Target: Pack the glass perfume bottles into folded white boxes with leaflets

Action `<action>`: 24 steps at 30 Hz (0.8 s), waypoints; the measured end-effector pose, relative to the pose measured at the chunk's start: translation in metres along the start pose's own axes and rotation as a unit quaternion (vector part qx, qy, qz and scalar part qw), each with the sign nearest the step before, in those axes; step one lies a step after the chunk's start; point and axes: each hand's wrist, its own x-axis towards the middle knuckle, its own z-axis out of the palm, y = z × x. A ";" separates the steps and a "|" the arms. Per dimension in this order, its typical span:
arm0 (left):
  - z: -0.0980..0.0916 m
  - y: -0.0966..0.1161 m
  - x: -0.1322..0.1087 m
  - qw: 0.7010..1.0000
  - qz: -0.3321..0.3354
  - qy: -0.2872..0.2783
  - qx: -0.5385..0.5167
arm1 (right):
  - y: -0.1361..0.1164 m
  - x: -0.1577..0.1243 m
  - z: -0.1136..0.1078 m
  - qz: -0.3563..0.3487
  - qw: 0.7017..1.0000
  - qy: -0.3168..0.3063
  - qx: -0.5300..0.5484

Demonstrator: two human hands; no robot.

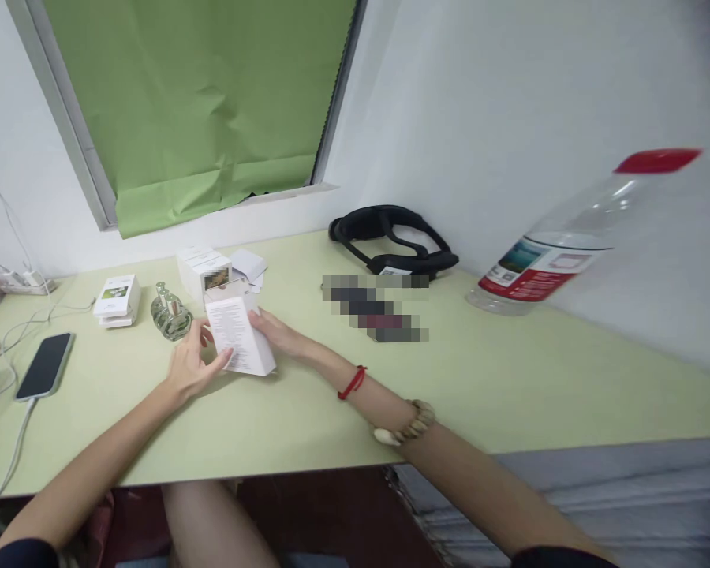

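A white carton (242, 339) with fine printed text on its face stands tilted between my two hands, just above or on the table. My left hand (192, 363) grips its left side, thumb pressed on the printed face. Against the carton's right side lies my right hand (278, 333), its thumb near the upper edge and its other fingers hidden behind. A clear glass bottle (171, 314) stands left of my left hand. Behind the carton is another white box (196, 268) with a picture on it, and folded white papers (253, 264) lie beside that.
A phone (46, 367) with a cable plugged in lies on the left, near small stacked white boxes (117, 300) and a power strip (27, 282). A black headset (394, 241) rests by the wall. To the right stands a large red-capped plastic bottle (544, 264). Pixelated items lie mid-table.
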 end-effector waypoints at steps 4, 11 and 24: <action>0.003 -0.009 0.003 0.997 -0.025 0.033 -0.061 | 0.008 0.003 0.003 -0.004 0.997 0.054 -0.054; 0.008 -0.023 0.007 0.994 0.060 0.081 -0.040 | 0.000 -0.002 0.010 -0.102 0.969 0.154 -0.167; 0.008 -0.017 0.008 0.994 0.100 0.048 -0.003 | -0.008 -0.009 0.009 -0.160 0.929 0.131 -0.307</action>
